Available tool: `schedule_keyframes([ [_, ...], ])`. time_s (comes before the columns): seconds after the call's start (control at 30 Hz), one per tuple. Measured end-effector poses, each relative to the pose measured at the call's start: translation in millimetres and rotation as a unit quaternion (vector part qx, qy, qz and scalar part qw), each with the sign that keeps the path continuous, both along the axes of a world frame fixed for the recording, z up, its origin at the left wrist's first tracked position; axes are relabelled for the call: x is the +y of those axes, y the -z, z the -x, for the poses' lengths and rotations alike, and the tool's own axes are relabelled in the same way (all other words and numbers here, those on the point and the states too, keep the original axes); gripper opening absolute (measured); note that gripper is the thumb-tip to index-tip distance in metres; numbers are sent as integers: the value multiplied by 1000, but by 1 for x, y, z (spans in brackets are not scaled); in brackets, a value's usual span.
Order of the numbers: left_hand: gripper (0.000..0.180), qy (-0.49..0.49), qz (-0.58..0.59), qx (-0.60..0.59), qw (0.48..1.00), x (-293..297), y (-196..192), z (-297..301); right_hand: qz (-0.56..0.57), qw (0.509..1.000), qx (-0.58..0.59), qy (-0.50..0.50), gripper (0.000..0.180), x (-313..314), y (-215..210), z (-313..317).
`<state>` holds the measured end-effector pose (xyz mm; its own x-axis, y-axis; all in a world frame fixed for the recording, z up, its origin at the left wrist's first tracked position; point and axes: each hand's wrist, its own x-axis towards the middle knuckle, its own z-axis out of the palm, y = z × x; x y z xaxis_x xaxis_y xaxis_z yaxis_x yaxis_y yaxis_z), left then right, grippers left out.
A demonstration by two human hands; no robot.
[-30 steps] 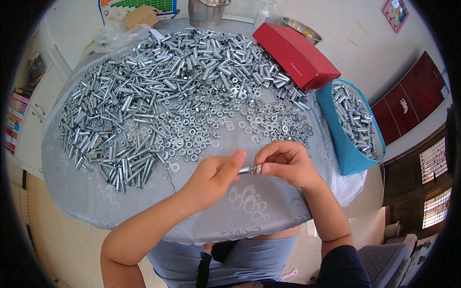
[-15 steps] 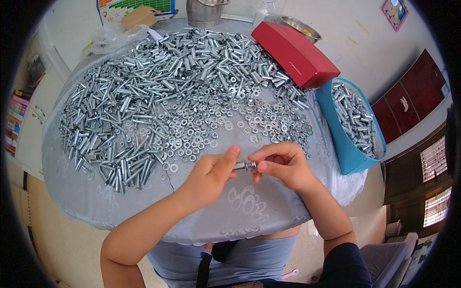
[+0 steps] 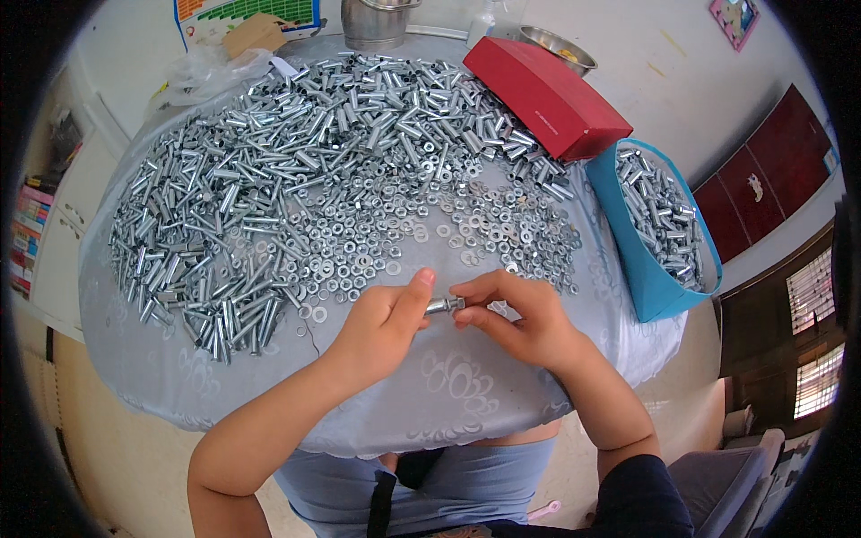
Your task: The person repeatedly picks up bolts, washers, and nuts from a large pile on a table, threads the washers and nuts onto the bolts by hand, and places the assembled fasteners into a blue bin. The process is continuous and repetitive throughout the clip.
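My left hand is closed round a silver sleeve anchor bolt, its thumb along the top and the bolt's end pointing right. At that end sits a hex nut, pinched between the thumb and forefinger of my right hand. Most of the bolt is hidden inside my left hand. Just beyond my hands spread many loose washers and nuts, with a second patch of washers to the right. Behind and left of them lies a large heap of metal sleeves and bolts.
A blue fabric bin full of assembled anchors stands at the table's right edge. Next to it, a red box rests tilted at the heap's edge. A metal bucket, a steel bowl and a plastic bag are at the back.
The right fingers have moved slightly left, bringing the nut closer to my left hand. Less of the bolt's threaded end shows between the hands. My left hand stays closed on the bolt.
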<state>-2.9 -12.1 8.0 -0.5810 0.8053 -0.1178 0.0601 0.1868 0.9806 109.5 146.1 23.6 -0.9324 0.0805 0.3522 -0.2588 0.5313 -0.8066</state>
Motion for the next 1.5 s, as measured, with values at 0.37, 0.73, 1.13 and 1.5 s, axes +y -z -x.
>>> schedule_keyframes([
  [0.37, 61, -9, -11, 39, 999, 0, 2, -3, -152, 986, -65, -17, 18, 3, -12, 0],
  [0.73, 61, 19, -5, 41, 999, 1, 8, -2, -201, 974, -101, -29, 21, 11, -11, -1],
  [1.13, 58, 8, -1, 133, 991, 1, 8, -5, -119, 992, -50, -8, 22, 3, -13, 0],
  [1.5, 60, 10, 9, 118, 993, 4, 2, -7, -206, 975, -62, -46, 25, 17, -3, -4],
])
